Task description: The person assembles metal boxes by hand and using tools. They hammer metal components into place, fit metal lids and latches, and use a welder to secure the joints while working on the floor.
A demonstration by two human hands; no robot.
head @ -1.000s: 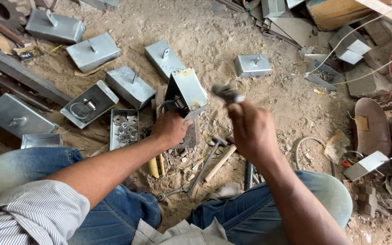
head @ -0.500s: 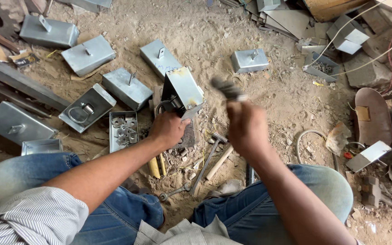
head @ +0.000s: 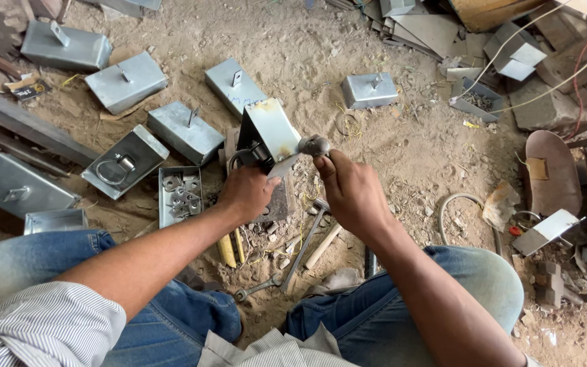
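Observation:
I sit on a sandy floor with my knees apart. My left hand (head: 247,192) grips an open grey metal box (head: 271,131) and holds it tilted on a dark metal block (head: 281,200). My right hand (head: 349,189) is closed on the handle of a hammer, whose steel head (head: 314,145) touches a small flap at the box's lower edge. Between my legs lie another hammer (head: 305,243), a wrench (head: 258,288) and yellow-handled tools (head: 229,249).
Several finished grey metal boxes (head: 125,81) lie on the sand to the left and ahead. A shallow tray of small metal fittings (head: 179,194) sits by my left hand. Sheet-metal scraps (head: 436,30), cables and a rusty round part (head: 550,170) crowd the right.
My right hand has brought the hammer down from a raised position onto the box's lower flap. My left hand keeps holding the box in the same place.

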